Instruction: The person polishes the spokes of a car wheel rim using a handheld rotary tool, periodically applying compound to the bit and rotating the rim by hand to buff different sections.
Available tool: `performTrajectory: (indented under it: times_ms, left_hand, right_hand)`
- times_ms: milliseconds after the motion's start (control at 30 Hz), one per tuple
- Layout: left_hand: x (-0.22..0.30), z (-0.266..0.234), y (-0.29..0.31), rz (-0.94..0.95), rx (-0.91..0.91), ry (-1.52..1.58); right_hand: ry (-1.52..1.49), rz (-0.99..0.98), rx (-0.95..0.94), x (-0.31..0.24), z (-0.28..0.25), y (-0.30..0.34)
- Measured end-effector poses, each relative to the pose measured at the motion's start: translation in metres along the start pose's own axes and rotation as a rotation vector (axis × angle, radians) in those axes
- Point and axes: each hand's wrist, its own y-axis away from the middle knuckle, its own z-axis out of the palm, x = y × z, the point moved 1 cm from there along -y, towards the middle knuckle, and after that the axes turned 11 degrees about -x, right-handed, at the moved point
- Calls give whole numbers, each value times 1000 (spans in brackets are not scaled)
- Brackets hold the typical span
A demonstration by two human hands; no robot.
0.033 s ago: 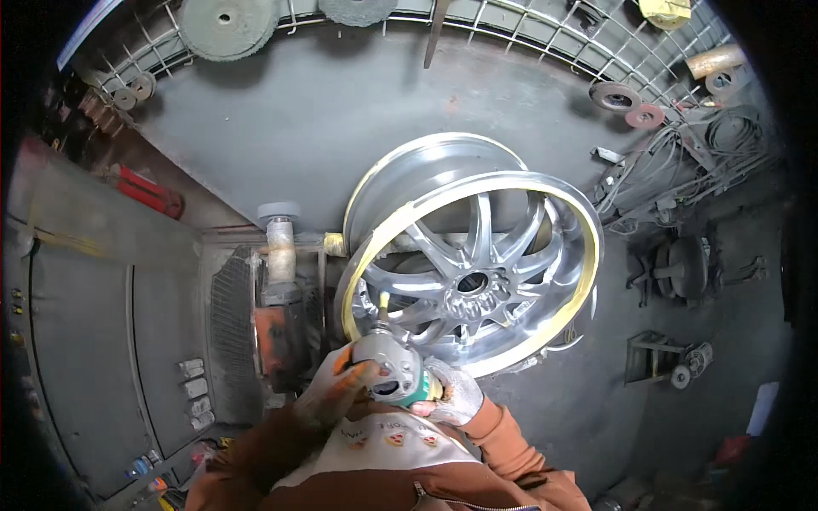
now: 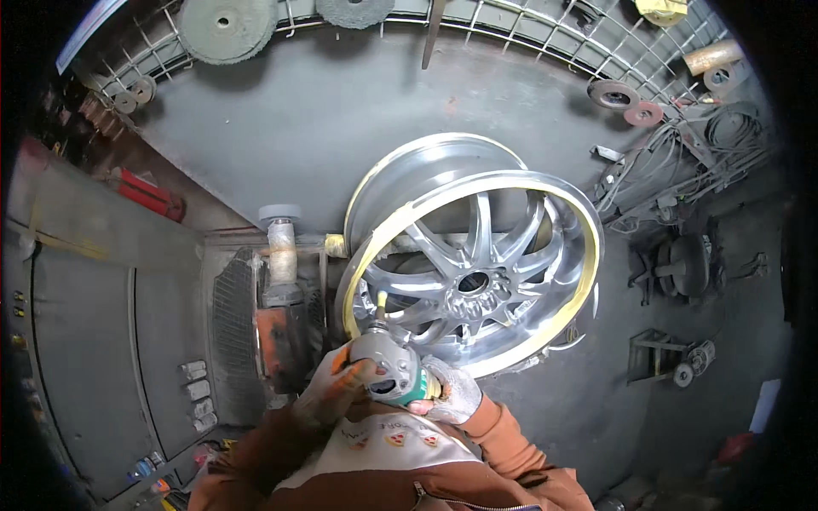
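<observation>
A grey and green power grinder (image 2: 392,366) with a slim yellow-tipped bit is held between both hands in front of my chest. My left hand (image 2: 328,385), in a dirty glove with orange on the fingers, is closed round the tool's left side. Wrapped about its green rear end is my right hand (image 2: 454,392), also gloved. Beyond the grinder stands a shiny multi-spoke wheel rim (image 2: 481,243), tilted, with yellow along its edge. The bit (image 2: 382,301) points away from me, over the rim's lower left; I cannot tell whether it touches.
Left of the rim stands an orange motor unit (image 2: 281,336) with a shaft and disc. A wire rack (image 2: 511,30) with grinding discs runs along the back. Cables (image 2: 665,170) hang at the right, near a dark stool (image 2: 682,264). A red case (image 2: 149,194) lies far left.
</observation>
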Motion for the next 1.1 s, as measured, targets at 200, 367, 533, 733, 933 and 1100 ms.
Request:
performTrajectory:
  times_ms: [200, 367, 533, 733, 933, 1100]
  left_hand:
    - [28, 40, 11, -6, 1, -92]
    - [10, 37, 2, 159, -167, -417]
    - [15, -16, -25, 692, 803, -790]
    - [-12, -55, -69, 649, 737, -839]
    - [43, -31, -64, 738, 653, -1065]
    - [163, 31, -96, 725, 240, -1566]
  right_hand:
    - [-100, -108, -28, -14, -4, 10]
    - [39, -222, -51, -20, -20, 29]
    - [-339, -91, 87, -14, -15, 61]
    - [-499, -266, 203, 11, -15, 83]
    - [-1024, -137, 165, 11, -19, 100]
    - [-971, -273, 338, 17, -22, 125]
